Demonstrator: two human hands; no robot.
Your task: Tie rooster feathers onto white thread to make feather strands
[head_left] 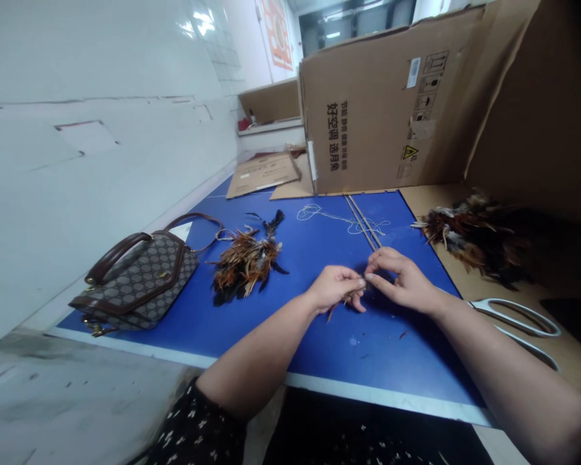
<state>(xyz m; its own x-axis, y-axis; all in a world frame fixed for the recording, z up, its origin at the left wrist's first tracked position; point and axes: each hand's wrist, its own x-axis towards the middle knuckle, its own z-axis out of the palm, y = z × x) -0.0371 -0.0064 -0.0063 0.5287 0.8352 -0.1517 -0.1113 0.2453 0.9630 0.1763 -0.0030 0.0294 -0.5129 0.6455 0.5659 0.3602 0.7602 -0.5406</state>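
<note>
Over the blue tabletop, my left hand (337, 289) is closed in a pinch on a small brown feather (330, 314). Its tip sticks out below my fingers, and the rest is mostly hidden. My right hand (401, 279) meets the left fingertips with thumb and fingers pinched together; what it grips is too small to make out. Two thin brown rods (363, 223) lie just beyond my right hand. Beside them is a loose tangle of pale thread (314, 212). A pile of brown, orange and black feathers (246, 261) rests to the left of my hands.
A patterned handbag (145, 281) with brown trim stands at the left. On cardboard at the right lie more dark feathers (474, 239) and white-handled scissors (518, 310). A large cardboard box (377, 123) rises behind the blue table (281, 336), with flat cardboard (264, 173) beside it.
</note>
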